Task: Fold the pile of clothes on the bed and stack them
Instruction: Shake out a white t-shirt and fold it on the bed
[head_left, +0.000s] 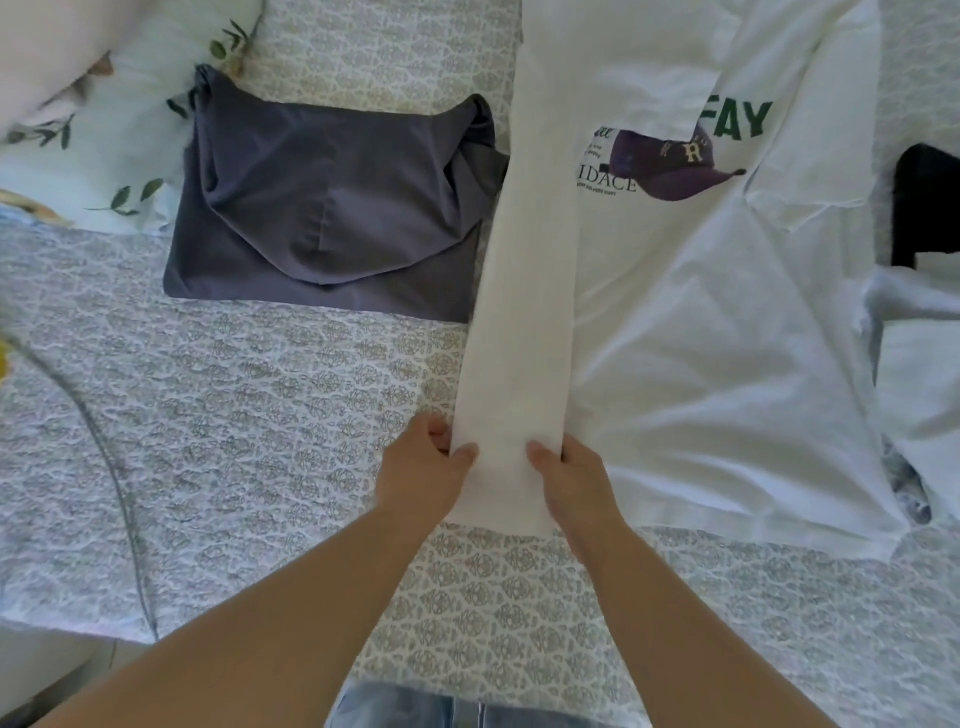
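Note:
A white T-shirt (701, 338) with a purple cap print and green letters lies spread on the bed, right of centre. Its left side is folded inward as a long white strip (519, 312). My left hand (426, 467) pinches the strip's near left corner, thumb on top. My right hand (571, 473) pinches its near right corner the same way. A folded dark grey garment (332, 218) lies flat to the left, touching the shirt's edge.
The bed has a grey-patterned quilt (234, 415). A leaf-print pillow (119, 104) sits at the far left. More white cloth (919, 353) and a black item (924, 197) lie at the right edge. A thin cable (104, 457) crosses the left.

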